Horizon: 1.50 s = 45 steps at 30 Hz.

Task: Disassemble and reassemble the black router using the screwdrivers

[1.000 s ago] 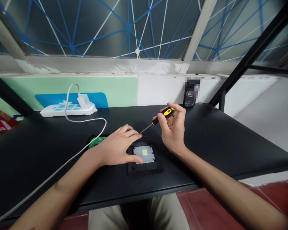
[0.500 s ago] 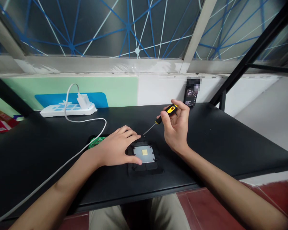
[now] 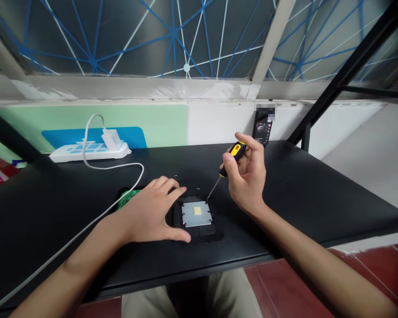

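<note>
"Screwdriver [image 3: 236,149] tip has moved right and nearer, to the metal plate's [image 3: 204,218] far right corner. Hands?"

"Right hand [image 3: 247,176]: grip pinching the handle. Left hand [image 3: 147,208]: grip spread at the black casing's [image 3: 199,231] left side, contact unclear."

"How would that casing handle?"

"Probably light, stiff, its plate slippery; best held by the rim, flat on the worktop [image 3: 305,190], sparing the soft-looking yellow pad [image 3: 197,211]."

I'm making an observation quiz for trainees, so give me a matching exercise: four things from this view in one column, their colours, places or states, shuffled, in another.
1. Screwdriver
2. Smartphone
3. Power strip
4. Grey plate

A. White, with a charger plugged in
B. Held in the right hand
C. Bears a pale-yellow square
D. Upright at the white wall

Pairs: 1-B; 2-D; 3-A; 4-C
</note>
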Each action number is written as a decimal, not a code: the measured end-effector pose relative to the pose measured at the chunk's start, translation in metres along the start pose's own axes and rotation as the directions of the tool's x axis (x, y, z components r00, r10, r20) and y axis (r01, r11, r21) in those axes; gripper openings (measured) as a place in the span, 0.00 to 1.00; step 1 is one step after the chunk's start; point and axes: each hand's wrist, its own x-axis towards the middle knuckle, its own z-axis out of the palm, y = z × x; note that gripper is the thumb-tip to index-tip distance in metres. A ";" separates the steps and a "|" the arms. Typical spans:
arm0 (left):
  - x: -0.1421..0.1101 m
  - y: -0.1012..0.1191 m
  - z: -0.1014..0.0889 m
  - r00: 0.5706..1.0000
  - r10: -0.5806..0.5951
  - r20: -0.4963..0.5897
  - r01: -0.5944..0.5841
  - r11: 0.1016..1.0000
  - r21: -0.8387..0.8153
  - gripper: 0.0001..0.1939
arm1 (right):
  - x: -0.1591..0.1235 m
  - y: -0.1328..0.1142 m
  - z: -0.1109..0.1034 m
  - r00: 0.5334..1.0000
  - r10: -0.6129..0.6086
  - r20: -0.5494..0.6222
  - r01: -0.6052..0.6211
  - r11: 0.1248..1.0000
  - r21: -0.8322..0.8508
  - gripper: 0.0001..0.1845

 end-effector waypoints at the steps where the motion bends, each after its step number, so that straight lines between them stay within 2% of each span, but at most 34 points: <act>1: 0.000 0.001 0.000 1.000 0.001 -0.003 -0.001 1.000 0.000 0.52 | 0.000 -0.001 0.000 1.000 -0.002 0.007 0.002 1.000 -0.003 0.22; 11: 0.000 0.004 0.006 1.000 0.013 0.011 -0.013 1.000 0.009 0.56 | -0.002 -0.003 0.000 0.999 -0.007 0.039 0.008 1.000 -0.018 0.21; 18: 0.001 0.006 0.003 0.999 0.001 0.035 0.000 1.000 -0.028 0.55 | -0.003 -0.005 -0.001 0.999 0.008 0.053 -0.007 0.999 -0.032 0.21; 24: -0.001 0.008 0.003 0.998 0.043 0.050 -0.039 0.997 -0.066 0.60 | -0.004 -0.005 -0.003 0.998 0.012 0.067 -0.008 0.998 -0.064 0.22; 35: -0.001 0.008 0.001 0.998 0.021 0.064 -0.015 0.995 -0.094 0.52 | -0.005 -0.007 -0.003 0.996 -0.042 0.083 0.047 0.997 -0.063 0.20; 45: 0.000 0.005 0.003 0.998 0.008 0.065 -0.004 0.998 -0.057 0.52 | -0.006 -0.006 -0.004 0.993 -0.071 0.098 0.079 0.994 -0.081 0.21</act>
